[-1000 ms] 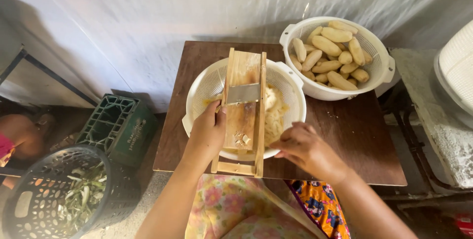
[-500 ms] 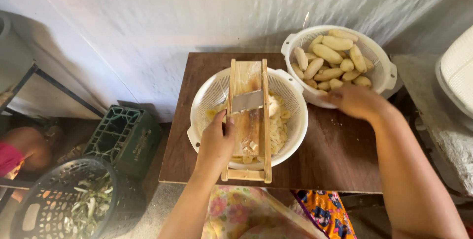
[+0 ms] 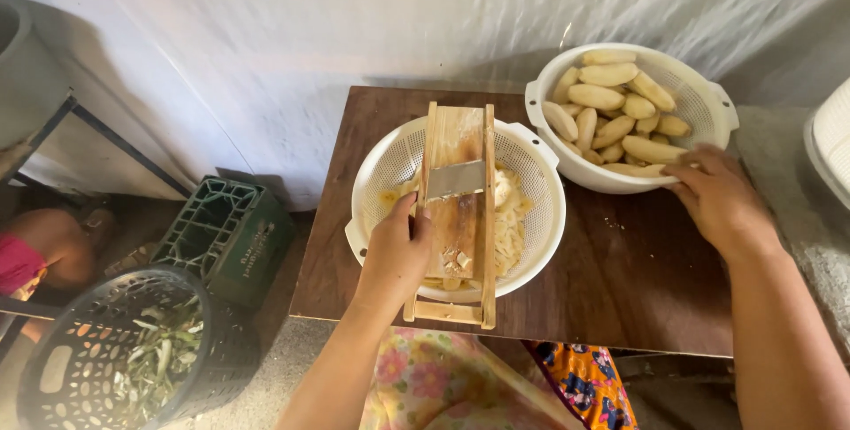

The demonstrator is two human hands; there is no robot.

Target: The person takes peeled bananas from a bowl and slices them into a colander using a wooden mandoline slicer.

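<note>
a wooden slicer (image 3: pixel 456 217) is laid across a white bowl (image 3: pixel 390 173) on the brown bench (image 3: pixel 620 279). the slicer is tilted a little, with its near end sticking out past the bowl's rim toward the person. a shiny metal blade (image 3: pixel 455 179) is set across the middle of the slicer. thin pale slices (image 3: pixel 509 226) are piled in the bowl under it and to its right.

the left hand (image 3: pixel 396 257) is placed on the left rail of the slicer, just below the blade. the fingers are curled around the rail and the thumb (image 3: pixel 405 210) is pointed up along its outer side, so the slicer is gripped from the left. the wood board lies right beside the fingertips.

the right hand (image 3: pixel 722 200) is stretched out to the second white bowl (image 3: pixel 708 102) at the far right of the bench. the bowl is filled with peeled pale bananas (image 3: pixel 611 102). the fingers are a little spread and bent, and the fingertips are laid at the near rim of the bowl, touching or almost touching the closest banana (image 3: pixel 651 148). it cannot be told if a banana is pinched, because the hand is blurred.

the two bowls are set just beside each other. down on the floor to the left, a green crate (image 3: pixel 221 235) and a dark basket (image 3: pixel 80 368) with green peels in it are seen.
</note>
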